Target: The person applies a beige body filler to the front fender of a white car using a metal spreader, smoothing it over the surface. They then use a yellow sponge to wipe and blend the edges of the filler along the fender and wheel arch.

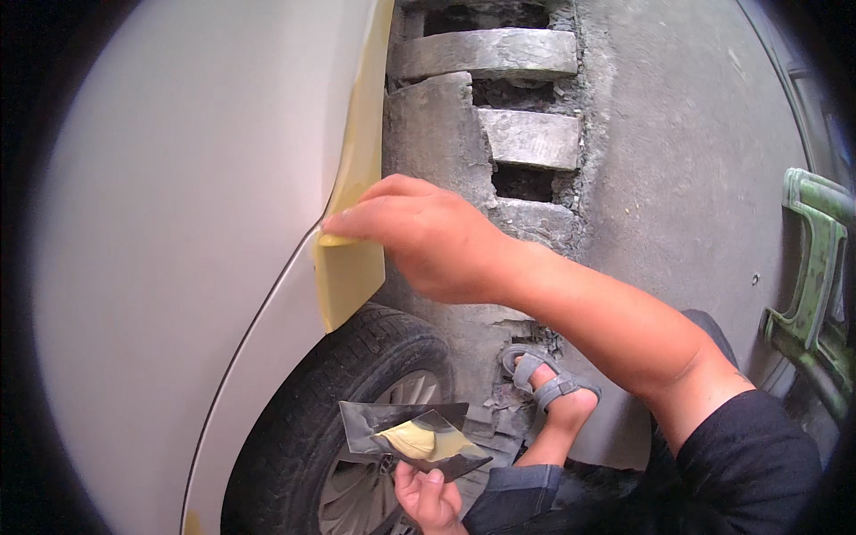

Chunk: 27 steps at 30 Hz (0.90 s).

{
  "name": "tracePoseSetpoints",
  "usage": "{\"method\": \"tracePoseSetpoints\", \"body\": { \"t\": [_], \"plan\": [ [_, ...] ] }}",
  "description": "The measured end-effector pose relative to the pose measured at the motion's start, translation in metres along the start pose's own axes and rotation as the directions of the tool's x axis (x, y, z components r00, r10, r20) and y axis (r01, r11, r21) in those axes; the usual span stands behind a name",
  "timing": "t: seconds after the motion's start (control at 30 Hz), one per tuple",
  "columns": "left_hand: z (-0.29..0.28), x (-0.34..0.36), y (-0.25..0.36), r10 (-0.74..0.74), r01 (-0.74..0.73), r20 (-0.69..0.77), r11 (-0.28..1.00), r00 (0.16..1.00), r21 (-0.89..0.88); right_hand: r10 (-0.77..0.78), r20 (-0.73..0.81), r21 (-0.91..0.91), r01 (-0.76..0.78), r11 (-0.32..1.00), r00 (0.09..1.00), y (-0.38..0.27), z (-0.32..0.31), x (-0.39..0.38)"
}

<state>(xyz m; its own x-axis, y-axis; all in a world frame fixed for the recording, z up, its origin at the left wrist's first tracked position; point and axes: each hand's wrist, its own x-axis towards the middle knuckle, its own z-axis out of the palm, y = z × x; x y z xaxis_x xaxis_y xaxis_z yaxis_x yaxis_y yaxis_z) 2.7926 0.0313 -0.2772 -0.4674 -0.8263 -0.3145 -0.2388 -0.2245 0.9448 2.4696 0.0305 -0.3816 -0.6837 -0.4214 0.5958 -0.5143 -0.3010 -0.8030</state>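
My right hand point(437, 236) reaches across to the car body, its fingers pinched together at the yellow filler point(352, 276) on the lower edge above the wheel. Under the fingertips shows a small yellow edge, too covered to name. Lower down, my left hand point(430, 496) grips a dark, flat mixing plate point(370, 426) between thumb and fingers. A lump of yellow putty point(408, 440) lies on it, with a thinner smear beside it. The plate hovers in front of the wheel. More yellow filler runs up the panel edge beyond my right hand.
The light-coloured car panel point(196, 178) fills the left side, with a black tire point(339, 383) below the filler. Concrete slabs point(530, 138) with open gaps lie beyond. My sandalled foot point(553, 383) stands on the ground. A green metal frame point(816, 259) is at the right.
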Motion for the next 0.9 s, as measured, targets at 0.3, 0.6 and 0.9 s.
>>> {"method": "tracePoseSetpoints", "body": {
  "t": [0.3,0.6,0.9],
  "plan": [
    [-0.005,-0.003,-0.001,0.010,-0.009,0.009,1.000,1.000,-0.027,0.317,-0.272,0.147,-0.286,0.947,0.909,0.048,0.005,0.000],
    [-0.002,-0.004,0.000,0.021,-0.021,0.014,1.000,1.000,-0.010,0.201,-0.302,0.177,-0.153,0.972,0.932,0.004,0.031,-0.013],
    [0.000,-0.003,0.002,0.038,-0.038,0.019,0.999,0.999,-0.002,0.248,-0.267,0.121,-0.223,0.967,0.931,0.021,0.012,-0.029]
  ]
}}
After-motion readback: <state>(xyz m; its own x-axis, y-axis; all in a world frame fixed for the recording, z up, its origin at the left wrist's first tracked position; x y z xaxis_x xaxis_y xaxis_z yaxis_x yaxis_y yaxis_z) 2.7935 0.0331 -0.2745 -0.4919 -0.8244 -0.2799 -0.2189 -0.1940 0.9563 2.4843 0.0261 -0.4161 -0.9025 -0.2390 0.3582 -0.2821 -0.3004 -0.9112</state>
